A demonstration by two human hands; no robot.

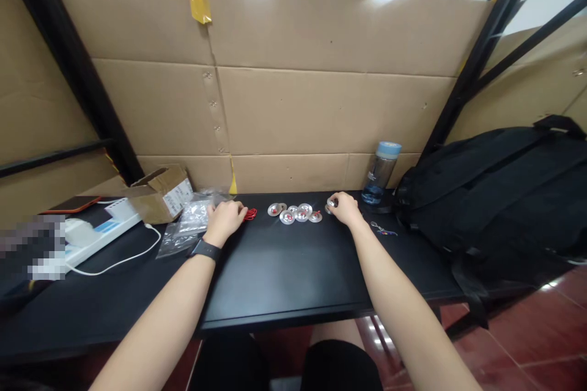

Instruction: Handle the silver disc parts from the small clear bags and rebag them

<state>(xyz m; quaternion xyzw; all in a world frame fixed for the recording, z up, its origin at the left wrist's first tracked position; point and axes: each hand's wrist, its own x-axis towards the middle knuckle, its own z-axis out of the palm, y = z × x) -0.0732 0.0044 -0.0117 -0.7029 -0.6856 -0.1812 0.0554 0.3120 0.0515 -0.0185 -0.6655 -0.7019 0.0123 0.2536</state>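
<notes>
Shiny silver round metal discs, some with red centres (300,214), sit clustered toward the back of the black flat-topped desk (288,275), some overlapping. Right hand (346,208) just right of them, fingertips pinching another silver disc (329,207). Left hand (226,220) at the bright red thin cord (250,214); can't tell if gripping. Crinkled clear plastic bags (192,220) beside it; black fabric backpack (495,189) far right.
</notes>
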